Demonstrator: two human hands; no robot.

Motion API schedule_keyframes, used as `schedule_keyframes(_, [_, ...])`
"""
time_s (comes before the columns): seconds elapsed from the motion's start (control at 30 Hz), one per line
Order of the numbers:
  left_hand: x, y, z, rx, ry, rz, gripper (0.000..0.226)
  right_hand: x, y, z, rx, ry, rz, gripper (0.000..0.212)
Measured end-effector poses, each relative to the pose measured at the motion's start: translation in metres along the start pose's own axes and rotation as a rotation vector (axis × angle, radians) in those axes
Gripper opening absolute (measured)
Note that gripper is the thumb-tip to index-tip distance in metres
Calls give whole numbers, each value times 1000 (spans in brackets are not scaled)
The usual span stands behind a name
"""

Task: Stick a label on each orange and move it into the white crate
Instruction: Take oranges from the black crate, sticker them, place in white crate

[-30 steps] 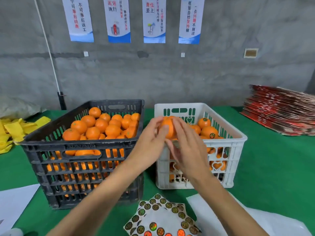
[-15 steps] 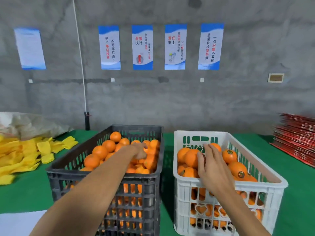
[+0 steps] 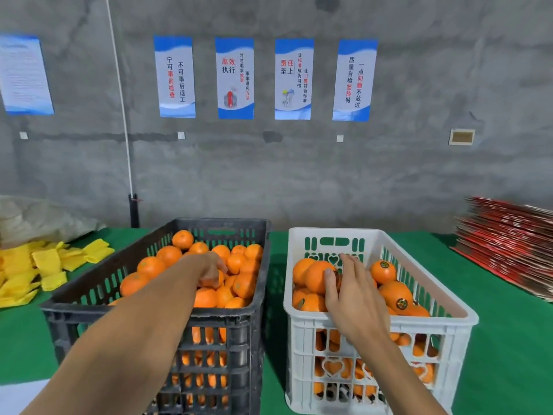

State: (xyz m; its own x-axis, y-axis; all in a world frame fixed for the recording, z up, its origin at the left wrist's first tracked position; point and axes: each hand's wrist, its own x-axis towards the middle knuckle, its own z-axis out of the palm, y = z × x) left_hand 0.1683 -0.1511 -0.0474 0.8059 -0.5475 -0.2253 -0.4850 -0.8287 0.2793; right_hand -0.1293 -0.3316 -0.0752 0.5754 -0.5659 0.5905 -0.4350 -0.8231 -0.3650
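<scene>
A black crate (image 3: 143, 314) on the left is full of unlabelled oranges (image 3: 169, 255). My left hand (image 3: 209, 269) reaches into it, fingers curled down over an orange (image 3: 211, 284) in the pile. To its right stands the white crate (image 3: 425, 321), holding oranges with round dark labels (image 3: 384, 271). My right hand (image 3: 351, 287) lies over those oranges, fingers straight and pointing away from me. Its thumb touches an orange (image 3: 314, 277) at the crate's left side. The label sheets are out of view.
Green cloth covers the table (image 3: 502, 339). Yellow foam sleeves (image 3: 45, 265) lie at the left, next to a grey bag. A stack of red flat cartons (image 3: 508, 241) sits at the right. White paper (image 3: 18, 393) shows at the bottom left corner.
Both hands held one orange above the white crate a second ago. Since then my left hand went into the black crate and curled over an orange; my right hand sank onto the white crate's oranges.
</scene>
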Motion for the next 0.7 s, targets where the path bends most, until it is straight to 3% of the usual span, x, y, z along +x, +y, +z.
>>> schedule_keyframes(0.17, [-24, 19, -20, -52, 389, 187, 40, 1, 0, -1, 10, 31, -15, 59])
schedule_keyframes(0.27, [-69, 36, -19, -363, 648, 415, 55, -6, -5, -11, 47, 128, -87, 50])
schedule_keyframes(0.33, [-112, 48, -7, -606, 764, 560, 61, -21, -13, -18, 189, 213, -271, 39])
schedule_keyframes(0.43, [-178, 59, 27, -877, 733, 796, 59, -64, -45, -21, 538, 264, -528, 40])
schedule_keyframes(0.5, [-212, 64, 60, -915, 728, 889, 59, -92, -66, -20, 714, 241, -535, 50])
schedule_keyframes(0.6, [-243, 60, 118, -1013, 598, 894, 69, -128, -68, -15, 839, 188, -447, 56])
schedule_keyframes(0.7, [-245, 40, 177, -995, 520, 811, 71, -152, -37, 4, 771, 88, -489, 47])
